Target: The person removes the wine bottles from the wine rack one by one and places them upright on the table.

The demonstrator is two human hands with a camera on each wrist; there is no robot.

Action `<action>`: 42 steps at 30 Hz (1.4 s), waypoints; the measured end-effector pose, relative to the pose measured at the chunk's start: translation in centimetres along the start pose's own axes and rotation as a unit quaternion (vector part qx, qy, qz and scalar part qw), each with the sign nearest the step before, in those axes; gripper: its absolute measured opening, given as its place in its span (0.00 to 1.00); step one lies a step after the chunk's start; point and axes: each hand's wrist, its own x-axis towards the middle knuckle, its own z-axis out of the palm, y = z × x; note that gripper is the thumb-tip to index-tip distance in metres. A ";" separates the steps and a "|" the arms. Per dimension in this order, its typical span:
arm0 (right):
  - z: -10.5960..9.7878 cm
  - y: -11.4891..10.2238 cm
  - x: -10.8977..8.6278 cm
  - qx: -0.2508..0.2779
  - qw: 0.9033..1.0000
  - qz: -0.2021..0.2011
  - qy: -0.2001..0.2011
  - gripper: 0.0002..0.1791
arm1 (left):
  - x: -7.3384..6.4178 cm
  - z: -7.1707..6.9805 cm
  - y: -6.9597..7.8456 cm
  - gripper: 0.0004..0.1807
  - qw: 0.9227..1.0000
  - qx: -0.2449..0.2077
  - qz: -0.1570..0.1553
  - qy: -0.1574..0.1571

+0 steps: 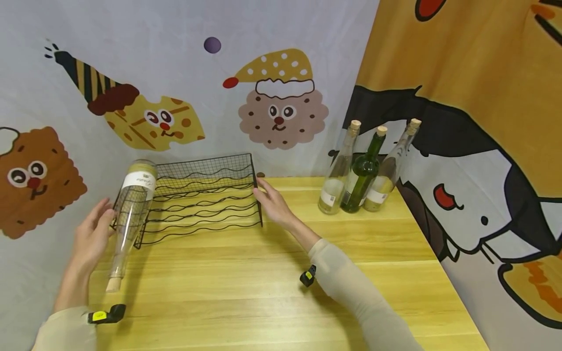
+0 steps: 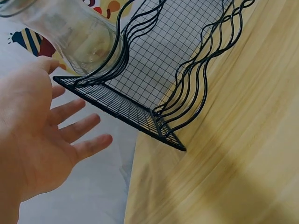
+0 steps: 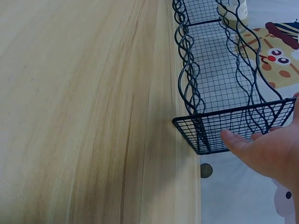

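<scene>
A black wire bottle rack (image 1: 206,171) with wavy rails stands on the wooden table against the back wall. One clear corked bottle (image 1: 141,181) lies in its left end, base up at the back, neck sloping down toward me. My left hand (image 1: 90,239) is beside the rack's left end, fingers loosely spread; in the left wrist view the fingers (image 2: 93,145) extend by the mesh end panel (image 2: 117,109). At the opposite end, my right hand (image 1: 274,202) rests against the side panel with straight fingers, its thumb at the mesh (image 3: 233,116) in the right wrist view.
Three corked bottles stand together at the table's back right: a clear one (image 1: 331,195), a green one (image 1: 363,168) and another clear one (image 1: 386,178). A printed cloth (image 1: 175,29) hangs behind the table (image 1: 210,292) and along its right side.
</scene>
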 end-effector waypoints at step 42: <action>0.2 0.4 0.0 0.002 1.000 -0.006 0.007 0.41 | -8.5 0.7 0.9 0.32 0.947 0.072 0.289 0.122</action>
